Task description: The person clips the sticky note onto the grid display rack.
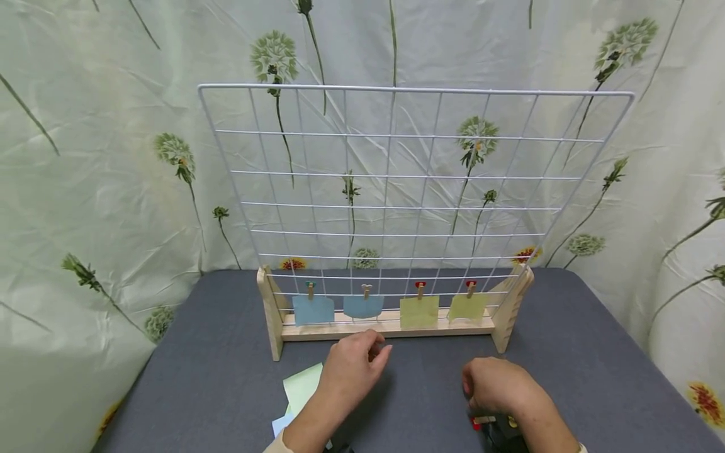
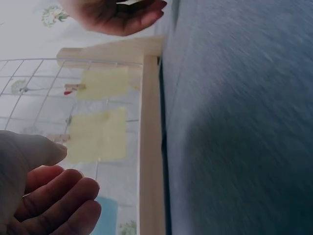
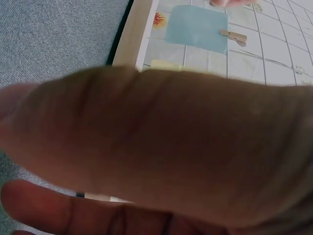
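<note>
We found left hand (image 1: 354,365) and right hand (image 1: 500,385) loosely curled, empty, before the rack (image 1: 384,206), the paper (image 1: 301,385) seemingly light, best edge-pinched.

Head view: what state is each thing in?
Wire grid: standing in wooden stand
Blue papers: clipped to grid
Yellow papers: clipped to grid
Loose papers: lying on table
Loose clothespin: off the grid
Left hand: relaxed, nothing visibly held
Right hand: loosely curled, nothing visibly held

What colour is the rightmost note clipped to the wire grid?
The rightmost note is yellow; the head view shows it best.
</note>
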Demonstrator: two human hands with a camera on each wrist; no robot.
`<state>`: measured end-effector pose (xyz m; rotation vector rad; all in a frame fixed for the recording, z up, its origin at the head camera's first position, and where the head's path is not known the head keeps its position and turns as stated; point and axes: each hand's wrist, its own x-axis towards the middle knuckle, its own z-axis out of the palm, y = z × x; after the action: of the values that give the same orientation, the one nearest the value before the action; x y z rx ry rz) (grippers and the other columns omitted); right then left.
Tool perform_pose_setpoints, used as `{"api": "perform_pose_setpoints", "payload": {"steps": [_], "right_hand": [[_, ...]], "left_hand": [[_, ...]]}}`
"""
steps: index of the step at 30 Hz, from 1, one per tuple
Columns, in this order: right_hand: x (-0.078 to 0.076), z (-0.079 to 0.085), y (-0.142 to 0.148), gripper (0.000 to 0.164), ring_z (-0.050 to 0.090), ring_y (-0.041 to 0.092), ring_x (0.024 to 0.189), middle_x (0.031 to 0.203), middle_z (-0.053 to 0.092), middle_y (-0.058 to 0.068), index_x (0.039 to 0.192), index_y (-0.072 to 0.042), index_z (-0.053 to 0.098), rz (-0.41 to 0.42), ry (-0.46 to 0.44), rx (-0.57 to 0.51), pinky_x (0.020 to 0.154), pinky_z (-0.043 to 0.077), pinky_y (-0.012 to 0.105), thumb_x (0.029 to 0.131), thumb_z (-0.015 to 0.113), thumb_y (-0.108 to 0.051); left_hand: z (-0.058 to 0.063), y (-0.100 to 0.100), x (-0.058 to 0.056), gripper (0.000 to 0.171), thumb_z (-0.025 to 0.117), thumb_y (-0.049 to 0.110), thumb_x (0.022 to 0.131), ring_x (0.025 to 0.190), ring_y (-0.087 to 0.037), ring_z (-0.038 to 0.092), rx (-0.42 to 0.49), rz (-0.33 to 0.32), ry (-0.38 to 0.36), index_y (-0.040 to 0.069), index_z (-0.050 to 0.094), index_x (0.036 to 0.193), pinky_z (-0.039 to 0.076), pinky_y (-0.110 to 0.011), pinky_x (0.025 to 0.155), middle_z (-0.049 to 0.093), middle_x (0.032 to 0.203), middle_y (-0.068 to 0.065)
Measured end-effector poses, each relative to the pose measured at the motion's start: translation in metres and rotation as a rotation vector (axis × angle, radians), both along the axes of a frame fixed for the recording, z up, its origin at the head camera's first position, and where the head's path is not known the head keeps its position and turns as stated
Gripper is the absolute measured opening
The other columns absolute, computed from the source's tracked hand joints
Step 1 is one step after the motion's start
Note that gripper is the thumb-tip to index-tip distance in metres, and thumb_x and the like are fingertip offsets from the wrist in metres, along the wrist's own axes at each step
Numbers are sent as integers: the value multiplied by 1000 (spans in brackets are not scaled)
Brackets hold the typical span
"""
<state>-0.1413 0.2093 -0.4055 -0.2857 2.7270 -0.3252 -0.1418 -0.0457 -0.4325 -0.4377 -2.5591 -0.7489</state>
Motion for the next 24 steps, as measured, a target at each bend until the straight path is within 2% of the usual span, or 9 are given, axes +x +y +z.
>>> {"api": "perform_pose_setpoints", "payload": {"steps": [5,11,19,21,24], "right_hand": [[0,1,-1,29,52,18,66,71,57,-2,71,-19,61,-15,-63,19,61,39,36,69,88,-10],[1,1,-2,28,53,18,67,73,59,-2,74,-18,63,-18,-99,32,62,42,38,69,90,-11],[2,-1,-1,27,55,20,69,76,61,-1,77,-17,64,-16,-148,54,64,46,41,71,89,-8],[4,-3,0,27,54,20,69,75,60,-1,76,-17,63,-15,-143,65,64,45,41,71,88,-7],[7,-6,1,28,53,20,68,73,59,-1,74,-18,63,-9,-106,67,63,45,42,68,88,-6]], "left_hand": [[-5,-17,4,11,81,23,88,62,-1,61,-35,16,-33,16,74,89,48,-20,57,71,73,7],[-9,-42,7,12,80,27,88,63,-2,61,-75,69,-106,18,73,88,49,-20,57,71,75,7],[-8,-74,12,15,83,25,84,66,-5,63,-106,113,-105,17,72,88,49,-22,58,72,79,7],[-5,-82,13,17,85,26,83,70,-8,65,-124,108,-138,16,72,88,51,-24,61,73,82,6],[1,-94,16,21,86,28,81,77,-13,67,-154,92,-230,15,72,90,54,-31,67,72,86,4]]}}
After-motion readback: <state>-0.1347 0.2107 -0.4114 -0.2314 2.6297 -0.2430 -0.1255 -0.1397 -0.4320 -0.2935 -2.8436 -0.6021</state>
